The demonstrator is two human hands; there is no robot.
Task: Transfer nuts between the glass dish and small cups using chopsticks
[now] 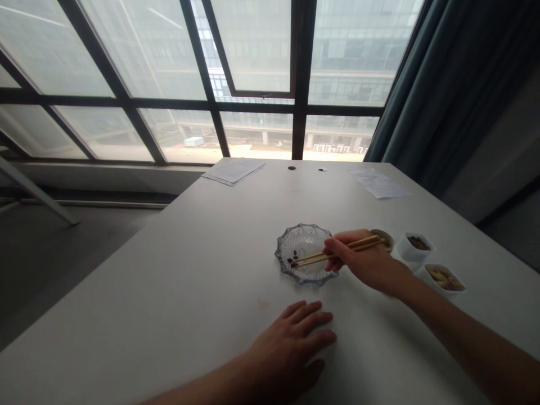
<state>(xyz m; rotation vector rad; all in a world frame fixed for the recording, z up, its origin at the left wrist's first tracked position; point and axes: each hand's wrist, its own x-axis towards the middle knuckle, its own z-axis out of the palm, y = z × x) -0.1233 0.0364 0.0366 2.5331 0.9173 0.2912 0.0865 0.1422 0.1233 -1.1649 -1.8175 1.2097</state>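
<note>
A pair of wooden chopsticks (356, 246) is in my right hand (365, 259), whose fingers are closed round them. Their tips reach down into a clear, scalloped glass bowl (306, 278), at a few small dark pieces (294, 263) on its left side. I cannot tell whether the tips grip one of the pieces. My left hand (297, 337) lies palm down on the white table in front of the bowl, fingers apart and holding nothing.
Right of the bowl stand a white tub (411, 246) of dark pieces, another white tub (444, 279) of pale yellowish pieces and a round dish (385, 239) partly behind my right hand. Papers (234, 171) lie at the far left of the white table (189, 270), more sheets (379, 184) at the far right.
</note>
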